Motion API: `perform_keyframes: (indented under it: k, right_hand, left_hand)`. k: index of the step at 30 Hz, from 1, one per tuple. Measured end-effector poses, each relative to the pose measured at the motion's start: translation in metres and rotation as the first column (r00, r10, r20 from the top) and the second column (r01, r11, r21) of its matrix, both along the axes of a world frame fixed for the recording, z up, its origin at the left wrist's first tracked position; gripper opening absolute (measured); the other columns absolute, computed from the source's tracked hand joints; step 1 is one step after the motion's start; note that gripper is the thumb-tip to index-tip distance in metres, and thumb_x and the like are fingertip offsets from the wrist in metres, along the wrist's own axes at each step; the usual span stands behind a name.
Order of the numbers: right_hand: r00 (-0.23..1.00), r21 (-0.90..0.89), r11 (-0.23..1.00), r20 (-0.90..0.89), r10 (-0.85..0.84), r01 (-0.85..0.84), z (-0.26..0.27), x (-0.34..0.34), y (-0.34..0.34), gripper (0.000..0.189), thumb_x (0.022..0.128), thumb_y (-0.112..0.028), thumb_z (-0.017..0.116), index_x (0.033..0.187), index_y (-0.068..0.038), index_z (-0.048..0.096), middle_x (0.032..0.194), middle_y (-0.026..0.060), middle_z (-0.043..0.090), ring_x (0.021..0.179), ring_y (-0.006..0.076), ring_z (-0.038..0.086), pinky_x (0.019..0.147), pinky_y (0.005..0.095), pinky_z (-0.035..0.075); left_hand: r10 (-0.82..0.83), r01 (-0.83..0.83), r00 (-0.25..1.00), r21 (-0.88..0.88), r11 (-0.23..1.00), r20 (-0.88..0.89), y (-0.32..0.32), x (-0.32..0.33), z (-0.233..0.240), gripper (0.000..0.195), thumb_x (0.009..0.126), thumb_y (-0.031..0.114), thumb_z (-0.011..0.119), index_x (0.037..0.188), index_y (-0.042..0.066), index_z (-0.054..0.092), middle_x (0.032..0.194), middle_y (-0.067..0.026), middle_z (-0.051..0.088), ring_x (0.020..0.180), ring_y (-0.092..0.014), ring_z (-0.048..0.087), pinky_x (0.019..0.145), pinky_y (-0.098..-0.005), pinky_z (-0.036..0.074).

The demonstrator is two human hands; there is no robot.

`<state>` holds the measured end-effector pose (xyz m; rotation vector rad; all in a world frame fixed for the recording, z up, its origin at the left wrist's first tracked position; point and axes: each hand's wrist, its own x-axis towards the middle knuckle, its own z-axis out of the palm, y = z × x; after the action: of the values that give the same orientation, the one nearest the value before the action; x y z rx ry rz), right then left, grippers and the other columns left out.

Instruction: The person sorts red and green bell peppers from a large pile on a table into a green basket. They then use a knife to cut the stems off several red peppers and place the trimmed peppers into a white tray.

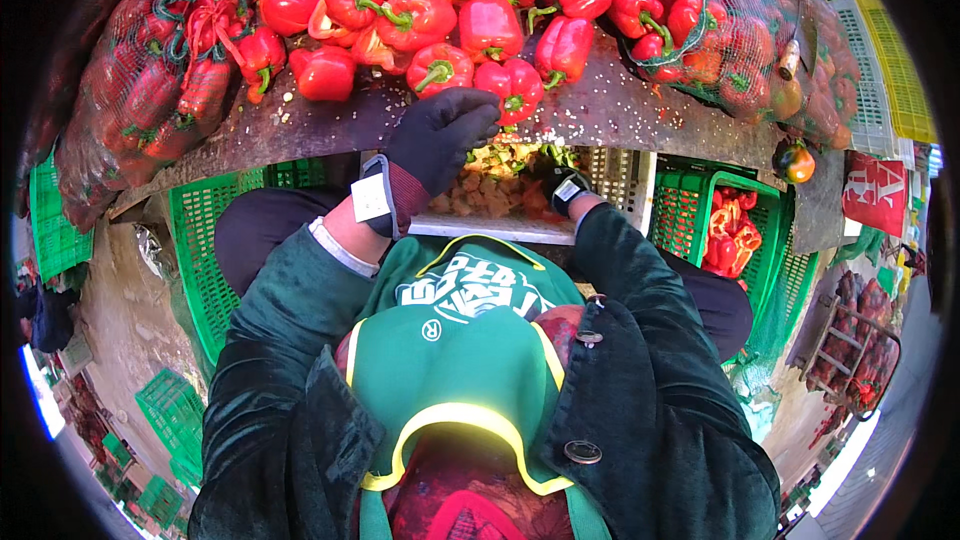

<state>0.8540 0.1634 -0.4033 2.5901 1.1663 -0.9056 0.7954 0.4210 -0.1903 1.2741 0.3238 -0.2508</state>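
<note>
My left hand point(444, 136), in a black knit glove with a dark red cuff, is over the near edge of the table point(630, 116). Its fingers are curled, just below a red bell pepper point(440, 69) and beside another red bell pepper point(509, 91). Whether anything sits inside the fingers is hidden. Lower down, my right hand point(564, 184), also gloved in black, reaches into a white plastic crate point(637, 191) in front of my lap. Pepper cores and green stem scraps point(487, 191) lie in that crate. My right fingers are dark and partly hidden.
Many red bell peppers point(491, 26) cover the tabletop. Full mesh sacks stand at the left point(146, 82) and right point(780, 37); a knife point(789, 58) rests on the right one. Green crates flank my legs, left point(199, 255) and right point(780, 292), the right one containing red peppers point(729, 236).
</note>
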Motion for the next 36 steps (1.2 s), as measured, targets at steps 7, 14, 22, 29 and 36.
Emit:
perform_keyframes:
  k: [7,14,22,29,36]
  right_hand:
    - [0.977,0.227,0.955,0.05,-0.207,0.191,0.058,0.003,-0.066,0.035,0.097,-0.035,0.058,0.107,-0.006,0.074,0.092,0.0185,0.074,0.086,0.0354,0.073,0.075,0.0462,0.057]
    - [0.175,0.17,0.06,-0.819,-0.546,0.984,0.159,-0.013,-0.054,0.027,0.095,-0.023,0.069,0.111,-0.002,0.073,0.078,0.007,0.07,0.065,0.0144,0.068,0.056,0.0316,0.055]
    - [0.291,0.377,-0.118,-0.848,-0.444,0.919,0.234,-0.048,-0.05,0.026,0.099,-0.023,0.061,0.101,0.001,0.072,0.073,0.0049,0.069,0.06,0.0146,0.067,0.056,0.0275,0.053]
    - [0.445,0.525,-0.08,-0.784,-0.433,0.847,0.226,-0.065,-0.043,0.03,0.1,-0.022,0.063,0.118,0.001,0.07,0.085,0.004,0.073,0.072,0.0122,0.068,0.067,0.0269,0.055]
    - [0.543,0.576,-0.15,-0.812,-0.213,0.804,0.201,-0.055,-0.014,0.042,0.096,-0.023,0.07,0.131,-0.001,0.063,0.118,0.0077,0.07,0.106,0.0137,0.065,0.092,0.0295,0.051]
  left_hand:
    - [-0.121,0.121,0.993,0.036,0.992,-0.003,-0.013,-0.008,-0.023,0.03,0.099,0.022,0.067,0.12,-0.001,0.067,0.104,-0.0063,0.071,0.092,-0.012,0.066,0.081,-0.027,0.054]
    - [-0.378,0.285,0.914,0.434,0.855,0.144,-0.043,-0.016,-0.079,0.054,0.09,0.03,0.075,0.131,-0.001,0.061,0.12,-0.0201,0.069,0.109,-0.027,0.067,0.097,-0.0392,0.052]
    - [-0.538,0.362,0.794,0.492,0.792,0.282,-0.04,-0.014,-0.068,0.083,0.081,0.022,0.086,0.152,0.01,0.045,0.149,-0.0153,0.052,0.135,-0.025,0.051,0.111,-0.0403,0.043]
    - [-0.474,0.4,0.821,0.272,0.875,0.319,-0.053,-0.007,-0.031,0.074,0.08,0.015,0.088,0.144,0.004,0.053,0.139,-0.0113,0.06,0.126,-0.019,0.057,0.106,-0.0357,0.048]
    - [-0.416,0.429,0.887,-0.027,0.903,0.201,-0.051,-0.002,-0.024,0.056,0.082,0.009,0.085,0.131,0.002,0.061,0.12,-0.0073,0.069,0.109,-0.014,0.064,0.093,-0.0315,0.054]
